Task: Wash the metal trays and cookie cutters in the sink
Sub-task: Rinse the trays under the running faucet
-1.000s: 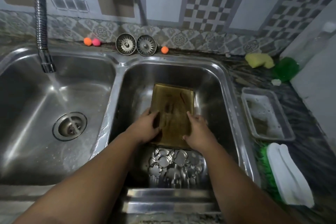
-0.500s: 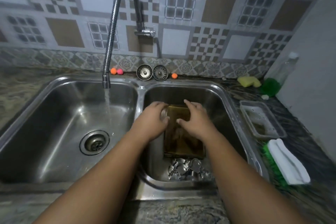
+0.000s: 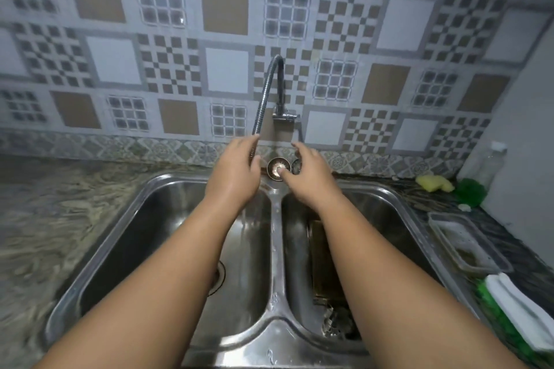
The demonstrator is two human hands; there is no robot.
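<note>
Nearest to the person was the front rim of the double stainless steel sink (image 3: 277, 335), set into the grey marbled stone tabletop (image 3: 60, 219). In the right basin, close to the front wall, lay a heap of small shiny metal cookie cutters (image 3: 338, 320), partly hidden under the right forearm. Just behind them, in the same basin, lay the brownish rectangular metal tray (image 3: 326, 260), its near edge beside the cutters. On the tabletop to the right of the sink lay a white-handled brush with green bristles (image 3: 515, 314), and behind it stood a clear rectangular plastic container (image 3: 467, 246). The left basin showed its round metal drain (image 3: 217, 278), half covered by the left forearm. Both arms reached forward over the sink. The left hand (image 3: 233, 171) was at the lower end of the flexible silver hose faucet (image 3: 266, 90), with the hose running between thumb and fingers; whether the fingers really closed around it, I cannot tell. The right hand (image 3: 308, 174) was released, its fingers loosely spread and holding nothing, above the back rim. Between the hands a round metal sink strainer (image 3: 277, 169) leaned at the wall. Farther right lay a yellow sponge (image 3: 434, 183) beside a green mesh scrubber (image 3: 469, 192), near a clear plastic bottle (image 3: 485, 165). Behind all rose the patterned tile wall (image 3: 224, 3).
</note>
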